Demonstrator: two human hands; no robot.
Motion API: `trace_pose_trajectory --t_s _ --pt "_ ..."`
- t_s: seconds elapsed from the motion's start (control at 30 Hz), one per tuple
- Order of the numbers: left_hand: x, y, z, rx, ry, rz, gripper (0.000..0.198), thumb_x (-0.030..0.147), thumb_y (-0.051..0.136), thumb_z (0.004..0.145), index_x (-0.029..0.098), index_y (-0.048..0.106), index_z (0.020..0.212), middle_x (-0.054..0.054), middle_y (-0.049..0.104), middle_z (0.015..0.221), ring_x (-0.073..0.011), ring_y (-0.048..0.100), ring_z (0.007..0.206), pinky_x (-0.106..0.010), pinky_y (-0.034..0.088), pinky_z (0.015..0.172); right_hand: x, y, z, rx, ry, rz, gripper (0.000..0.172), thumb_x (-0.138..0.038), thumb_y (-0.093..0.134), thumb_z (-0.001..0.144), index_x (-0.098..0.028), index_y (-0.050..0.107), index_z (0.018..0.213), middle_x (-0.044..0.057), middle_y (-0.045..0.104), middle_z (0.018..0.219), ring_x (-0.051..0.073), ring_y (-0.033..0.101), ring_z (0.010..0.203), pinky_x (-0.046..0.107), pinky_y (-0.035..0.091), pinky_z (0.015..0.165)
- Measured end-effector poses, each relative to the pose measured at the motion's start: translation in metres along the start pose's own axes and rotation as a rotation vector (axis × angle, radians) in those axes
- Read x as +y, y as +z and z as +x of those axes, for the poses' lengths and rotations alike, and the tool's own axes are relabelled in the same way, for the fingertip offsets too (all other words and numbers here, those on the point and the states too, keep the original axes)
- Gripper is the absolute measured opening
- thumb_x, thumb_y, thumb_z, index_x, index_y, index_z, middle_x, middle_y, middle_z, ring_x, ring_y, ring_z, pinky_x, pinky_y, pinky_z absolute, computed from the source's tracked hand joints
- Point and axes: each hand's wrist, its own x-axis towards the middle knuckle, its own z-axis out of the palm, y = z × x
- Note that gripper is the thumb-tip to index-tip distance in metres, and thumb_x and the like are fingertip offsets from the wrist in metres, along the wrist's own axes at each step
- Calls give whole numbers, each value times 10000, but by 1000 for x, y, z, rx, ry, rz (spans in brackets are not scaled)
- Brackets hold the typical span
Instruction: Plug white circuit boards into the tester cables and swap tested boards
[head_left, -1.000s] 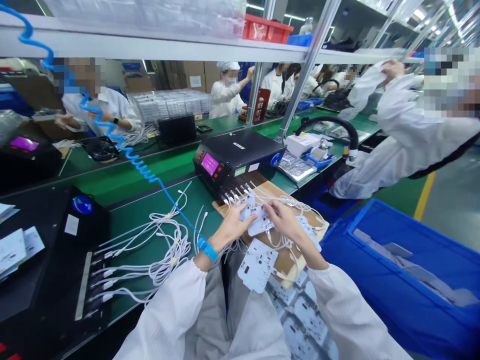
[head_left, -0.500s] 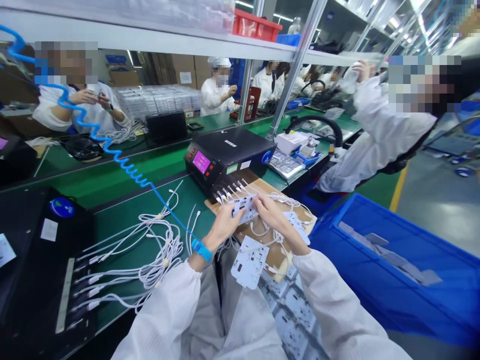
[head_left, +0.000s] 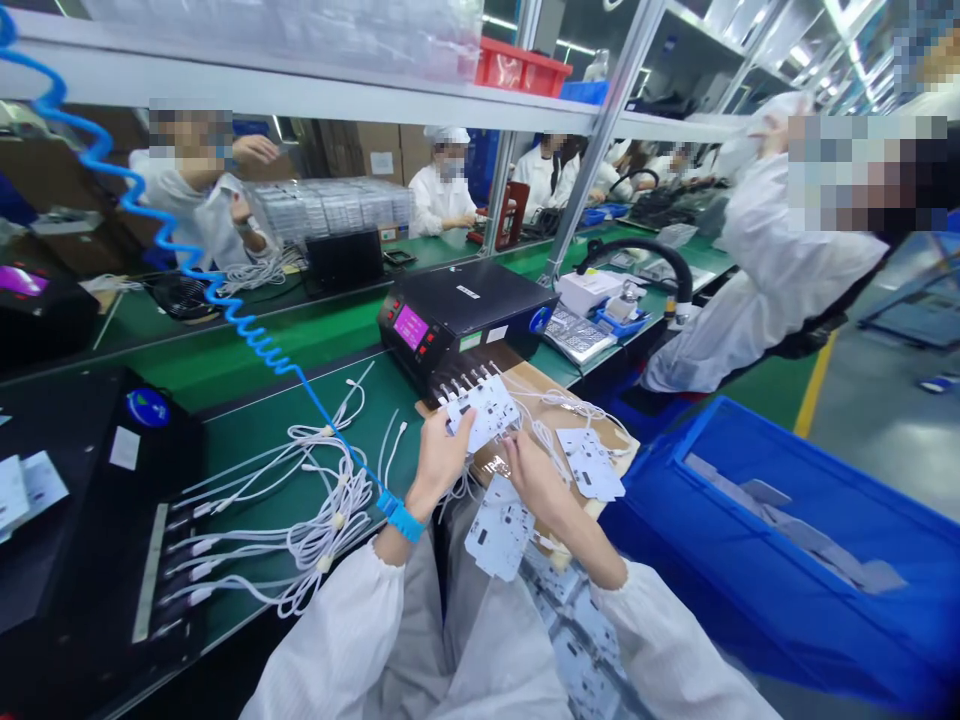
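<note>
My left hand (head_left: 442, 455), with a blue wrist strap (head_left: 401, 515), grips a white circuit board (head_left: 486, 408) by its left edge, thumb on the face. At the board's lower right edge, the fingertips of my right hand (head_left: 536, 475) are pinched together; whatever is between them is too small to make out. A second circuit board (head_left: 499, 530) lies below my hands, close to my lap. To the right of my right hand, another circuit board (head_left: 590, 463) rests on the brown board (head_left: 551, 385) among white cables (head_left: 551, 440).
A black test box (head_left: 469, 305) with a lit screen stands behind my hands. Bundled white cables (head_left: 330, 500) run from another black box (head_left: 67, 520) at left. A blue bin (head_left: 780, 560) is at right. A coiled blue cord (head_left: 247, 325) crosses the view. Co-workers sit around.
My right hand has moved from the board's upper right edge down to its lower right edge. More of the board's face now shows. A co-worker across the bench has spread their hands apart.
</note>
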Motion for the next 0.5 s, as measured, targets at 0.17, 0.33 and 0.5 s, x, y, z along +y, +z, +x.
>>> trace_pose_trajectory --t_s 0.17,0.33,0.5 --pt "0 -4 -3 19 -23 -80 389 435 683 947 115 765 1152 -140 785 1169 -279 745 1062 -367 583 920 3 0 9 11 1 -13 284 -377 274 1081 -205 498 1048 69 690 776 256 691 660 332 446 590" --pt "1 -5 -6 35 -36 -131 420 478 709 925 125 773 1143 -135 792 1141 -271 749 1041 -350 590 892 10 5 11 53 -59 -5 349 -421 268 1083 -189 529 1076 78 707 759 255 704 641 328 457 583" --pt "2 -13 -2 148 -53 -162 466 526 704 918 117 763 1135 -133 791 1129 -254 745 1008 -328 585 864 15 6 5 -12 -70 -7 352 -407 299 1102 -177 545 1204 53 720 746 231 693 590 325 473 582"
